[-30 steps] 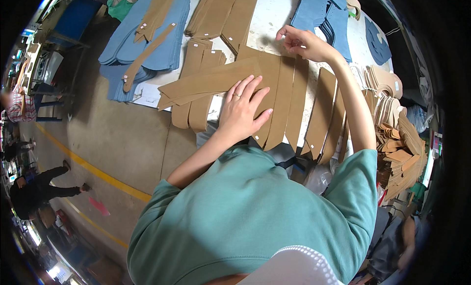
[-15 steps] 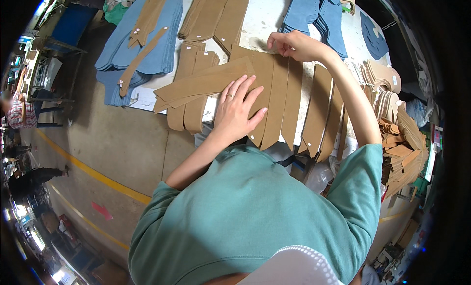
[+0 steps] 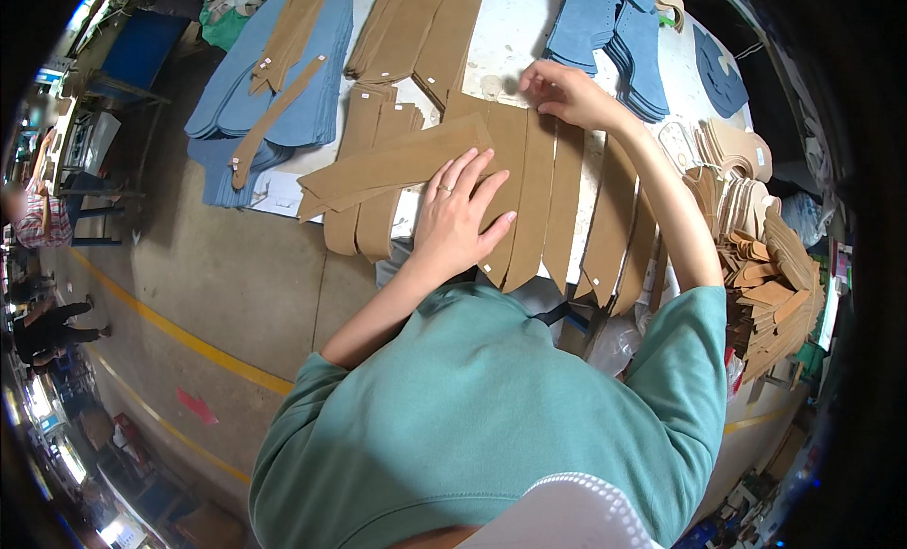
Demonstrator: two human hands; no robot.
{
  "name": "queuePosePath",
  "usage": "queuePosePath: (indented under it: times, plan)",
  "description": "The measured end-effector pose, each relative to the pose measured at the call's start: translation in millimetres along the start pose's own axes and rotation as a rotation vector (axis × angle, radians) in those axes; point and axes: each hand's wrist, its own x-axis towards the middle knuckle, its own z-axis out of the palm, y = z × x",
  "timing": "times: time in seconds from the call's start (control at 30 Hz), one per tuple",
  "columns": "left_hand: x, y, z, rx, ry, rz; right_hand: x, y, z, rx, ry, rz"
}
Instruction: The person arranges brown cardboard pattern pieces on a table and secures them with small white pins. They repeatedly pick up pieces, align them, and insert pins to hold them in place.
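Brown flat strips (image 3: 526, 195) with pointed near ends lie side by side on the white table (image 3: 501, 39). My left hand (image 3: 460, 207) rests on them with fingers spread, next to a few loose brown strips (image 3: 378, 163) lying slantwise to the left. At the strips' far ends is my right hand (image 3: 569, 94), its fingers curled and partly hiding each other; whether anything is pinched there I cannot make out. Several more brown strips (image 3: 612, 218) lie to the right, under and beside my right forearm.
Blue cut pieces (image 3: 316, 105) are stacked at the far left, with brown pieces on top. More blue pieces (image 3: 642, 67) lie at the back right. Bundled beige pieces (image 3: 746, 195) and a heap of brown pieces (image 3: 775, 294) sit at the right. Other people are at the far left.
My right hand has shifted slightly right and nearer, and its fingers have changed position a little. My left hand stays on the strips. A person in the background at left has moved.
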Motion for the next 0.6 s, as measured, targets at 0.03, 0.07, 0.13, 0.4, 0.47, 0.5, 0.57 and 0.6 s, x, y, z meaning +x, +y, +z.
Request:
queuePosePath:
  times: [0.03, 0.07, 0.13, 0.4, 0.47, 0.5, 0.57, 0.6]
  plan:
    - [0, 0, 0, 0.003, 0.001, 0.007, -5, 2, 0, 0.016, 0.069, 0.010]
    - [0, 0, 0, 0.005, 0.003, 0.008, -9, 2, 0, 0.028, 0.107, 0.066]
    - [-1, -1, 1, 0.005, 0.005, 0.009, -20, 1, -2, -0.066, 0.163, 0.155]
    - [0, 1, -1, -0.030, 0.015, -0.003, -45, -38, 21, -0.550, 0.148, 0.049]
    - [0, 1, -10, -0.084, -0.032, -0.014, -43, -40, 25, -0.641, 0.134, 0.017]
    - [0, -1, -18, -0.186, 0.012, -0.019, -40, -39, 22, -0.542, 0.131, 0.042]
    - [2, -10, -39, -0.368, -0.026, -0.067, -33, -32, 6, -0.351, 0.103, 0.120]
    - [3, -19, -52, -0.302, 0.043, -0.074, -28, -28, -5, -0.209, 0.053, 0.247]
